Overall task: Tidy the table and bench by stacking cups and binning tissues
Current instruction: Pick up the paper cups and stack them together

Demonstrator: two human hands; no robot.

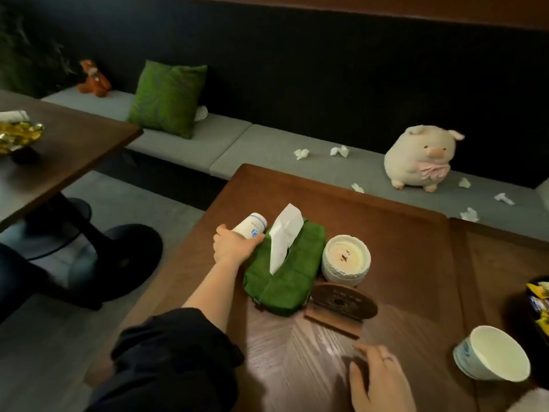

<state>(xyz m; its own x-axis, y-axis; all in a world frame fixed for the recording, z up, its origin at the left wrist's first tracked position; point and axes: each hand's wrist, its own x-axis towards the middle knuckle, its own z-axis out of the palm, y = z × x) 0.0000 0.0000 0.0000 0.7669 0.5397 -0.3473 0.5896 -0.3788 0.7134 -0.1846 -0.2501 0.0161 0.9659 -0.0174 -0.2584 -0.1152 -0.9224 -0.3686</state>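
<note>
My left hand (pixel 233 244) is stretched out over the wooden table (pixel 401 248) and grips a white paper cup (pixel 251 224) with a blue logo, tipped on its side beside the green tissue pouch (pixel 285 269). A second white paper cup (pixel 493 356) lies on its side near the table's right front. My right hand (pixel 377 379) rests flat on the table near the front edge, fingers apart, holding nothing. Several crumpled white tissues lie on the grey bench (pixel 267 147), such as tissue (pixel 301 153), tissue (pixel 339 151) and tissue (pixel 469 215).
A white candle jar (pixel 346 260) and a round wooden sign (pixel 341 304) stand right of the pouch. A plush pig (pixel 419 160), a green cushion (pixel 167 98) and a brown plush toy (pixel 93 80) sit on the bench. A second table (pixel 68 144) stands at left; a snack bowl (pixel 539 304) at the right edge.
</note>
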